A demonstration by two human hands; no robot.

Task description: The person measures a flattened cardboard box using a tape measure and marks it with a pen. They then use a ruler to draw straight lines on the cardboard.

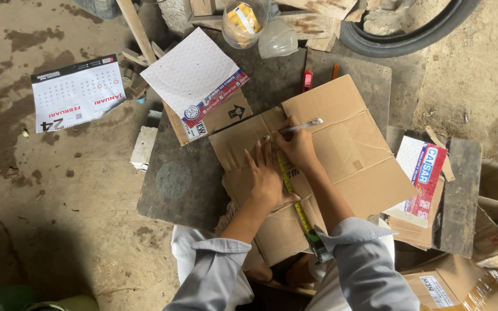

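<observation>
A flattened brown cardboard sheet (358,155) lies on a dark board (185,184) in front of me. My left hand (267,175) presses flat on the cardboard, fingers spread, beside a yellow tape measure (293,196) stretched along the sheet. The tape's case (318,242) sits near my right sleeve. My right hand (298,147) grips a silver pen-like tool (302,125), its tip on the cardboard near the tape's far end.
A folded box with a white patterned face (194,78) lies at the upper left of the board, a wall calendar (76,92) on the dirt floor. A red cutter (307,80), a plastic jar (243,23), a tyre (410,34) and more cardboard pieces (425,178) surround the spot.
</observation>
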